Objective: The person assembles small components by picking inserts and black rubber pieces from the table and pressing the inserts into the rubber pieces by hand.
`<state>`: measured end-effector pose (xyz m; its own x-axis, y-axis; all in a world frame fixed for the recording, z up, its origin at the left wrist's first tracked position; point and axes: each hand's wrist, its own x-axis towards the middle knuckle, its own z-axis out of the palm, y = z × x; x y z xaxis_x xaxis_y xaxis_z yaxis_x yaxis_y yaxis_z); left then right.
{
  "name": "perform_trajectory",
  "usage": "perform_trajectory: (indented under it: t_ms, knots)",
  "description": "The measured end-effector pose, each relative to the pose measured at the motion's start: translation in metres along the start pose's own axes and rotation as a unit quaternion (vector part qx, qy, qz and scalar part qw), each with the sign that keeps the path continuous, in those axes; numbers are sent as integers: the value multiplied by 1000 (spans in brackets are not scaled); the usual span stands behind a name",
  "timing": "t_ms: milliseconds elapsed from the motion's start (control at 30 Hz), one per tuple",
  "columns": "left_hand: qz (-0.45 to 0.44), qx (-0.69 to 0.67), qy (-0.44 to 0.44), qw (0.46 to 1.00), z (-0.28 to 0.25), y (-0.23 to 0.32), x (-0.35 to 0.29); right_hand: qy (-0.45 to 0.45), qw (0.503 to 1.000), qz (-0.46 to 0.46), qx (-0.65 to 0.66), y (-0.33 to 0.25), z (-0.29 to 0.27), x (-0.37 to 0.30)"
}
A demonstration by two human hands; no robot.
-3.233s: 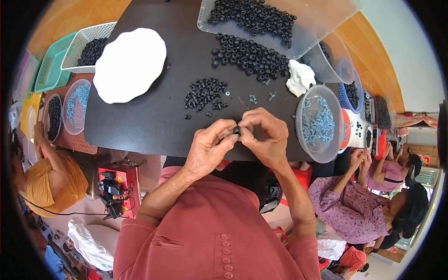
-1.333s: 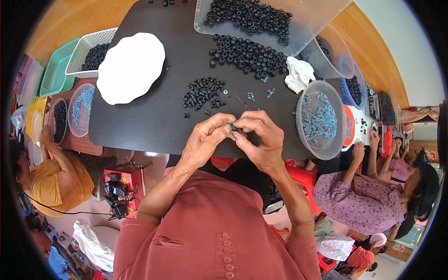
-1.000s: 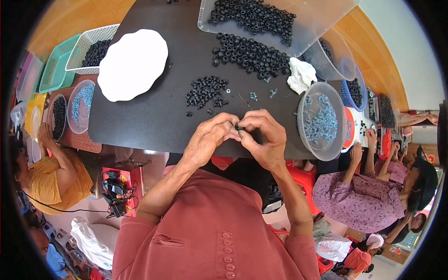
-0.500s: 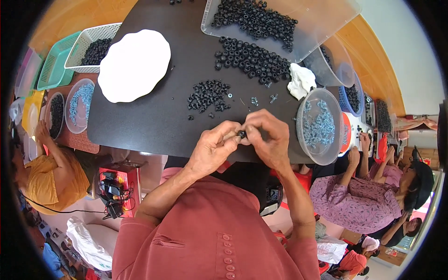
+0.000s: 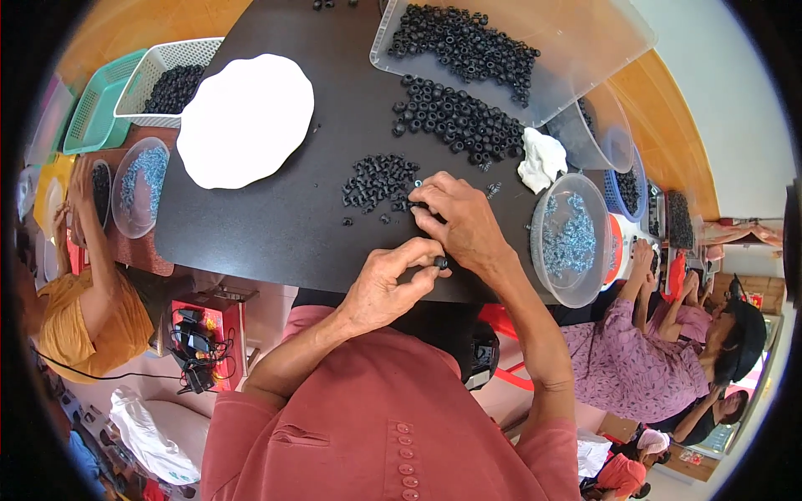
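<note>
Item: your left hand (image 5: pixel 386 288), centre of the frame, fingers curled together with thumb and forefinger pinched on a small black ring-shaped part (image 5: pixel 440 262), held just off the near edge of the dark rectangular table (image 5: pixel 276 225), probably so both hands can work it close to you.

Item: your right hand (image 5: pixel 462 224), just above and touching the left at the fingertips. Its fingers reach up to the loose parts on the table; whether they grip anything there you cannot tell, since the fingertips hide it.

Item: small heap of black ring-shaped parts (image 5: pixel 376 179), directly above your hands, set within easy reach as the working supply.

Item: larger spread of black ring-shaped parts (image 5: pixel 455 121), upper centre, lying just outside the clear rectangular plastic bin (image 5: pixel 585 42) that holds more of the same at the upper right.

Item: round clear plastic bowl of small pale blue parts (image 5: pixel 572 238), right of your right hand, overhanging the table edge (close by that hand's side).

Item: crumpled white cloth (image 5: pixel 540 160), between the bowl and the bin.

Item: white scallop-edged round lid (image 5: pixel 245 119), upper left, lying flat on the table.

Item: white slatted plastic basket of black parts (image 5: pixel 167 79), far upper left, beside a green basket (image 5: pixel 92 113).

Item: other people, one in a yellow top (image 5: pixel 88 313) at the left edge, one in a purple patterned top (image 5: pixel 639 367) at the lower right, each seated at their own bowls.
</note>
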<state>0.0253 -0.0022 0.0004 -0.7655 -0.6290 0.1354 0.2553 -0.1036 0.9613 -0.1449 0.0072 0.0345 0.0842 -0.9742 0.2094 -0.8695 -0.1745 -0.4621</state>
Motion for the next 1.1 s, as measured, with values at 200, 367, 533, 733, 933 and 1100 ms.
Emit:
perform_trajectory:
  t_ms: [200, 367, 533, 733, 933, 1100]
  knots:
    - [-47, -33, 19, 998, -3, -1, 0, 25, 999, 29, 28, 2, -8, -4]
    - [-59, -81, 83, 991, -4, -4, -1, 47, 974, 106, 196, -6, -24, -24]
    - [-57, -50, 98, 992, 2, 2, 1, 34, 940, 123, 317, -13, -22, -46]
    - [-27, 6, 96, 995, 2, -2, 2, 86, 886, 159, 426, -16, -8, -56]
    - [-35, -29, 101, 994, 3, -2, 2, 133, 914, 101, 371, -23, -9, -54]
    - [-69, 6, 81, 994, -2, -4, 1, 130, 957, 52, 254, -27, -11, -51]
